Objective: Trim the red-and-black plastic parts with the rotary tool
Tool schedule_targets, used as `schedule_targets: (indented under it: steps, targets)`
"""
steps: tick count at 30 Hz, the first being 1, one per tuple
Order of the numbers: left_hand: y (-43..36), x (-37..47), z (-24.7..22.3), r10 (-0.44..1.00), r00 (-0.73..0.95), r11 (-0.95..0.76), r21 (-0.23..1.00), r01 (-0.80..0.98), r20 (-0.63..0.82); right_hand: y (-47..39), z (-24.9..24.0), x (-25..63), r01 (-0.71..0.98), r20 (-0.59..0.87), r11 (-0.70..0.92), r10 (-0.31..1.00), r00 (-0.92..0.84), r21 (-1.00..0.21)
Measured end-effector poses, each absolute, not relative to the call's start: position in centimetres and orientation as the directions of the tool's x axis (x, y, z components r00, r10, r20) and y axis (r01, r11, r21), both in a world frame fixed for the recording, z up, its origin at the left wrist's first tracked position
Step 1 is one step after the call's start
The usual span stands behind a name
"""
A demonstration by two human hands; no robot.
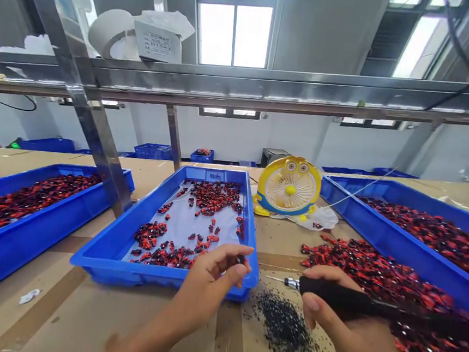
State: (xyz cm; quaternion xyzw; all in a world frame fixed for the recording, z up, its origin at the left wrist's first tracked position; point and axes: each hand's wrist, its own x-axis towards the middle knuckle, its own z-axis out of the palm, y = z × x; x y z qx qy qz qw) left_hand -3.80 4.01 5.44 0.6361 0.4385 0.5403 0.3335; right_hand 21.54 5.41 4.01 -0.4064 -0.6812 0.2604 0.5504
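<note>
My left hand (213,278) is over the near right corner of the middle blue tray (139,274). Its fingers are closed on a small dark piece (241,259), mostly hidden by the fingertips. My right hand (341,317) is wrapped around a black pen-shaped tool (339,296) with a silver collar and a thin metal tip. The tip points left towards my left hand, with a gap between them. Below the tool is a heap of black shavings (287,328) on the table. Small red and black plastic pieces (216,196) lie scattered in the middle tray.
A loose pile of red and black pieces (358,263) lies beside the right blue tray (410,235). Another filled blue tray (42,219) stands left. A yellow fan (289,189) is behind. A metal post (98,136) and shelf (242,86) frame the bench.
</note>
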Motion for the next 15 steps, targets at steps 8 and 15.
schedule_targets:
  steps: [8,15]
  targets:
    - [3.7,-4.3,3.4,0.837,0.027,-0.533,0.801,0.273,0.547,4.8,6.3,21.1,0.104,0.654,0.658,0.753,-0.074,-0.746]
    - [2.5,-4.6,1.8,0.755,0.112,-0.633,0.673,0.383,0.647,2.9,5.1,19.2,-0.027,0.694,0.694,0.720,-0.004,-0.720]
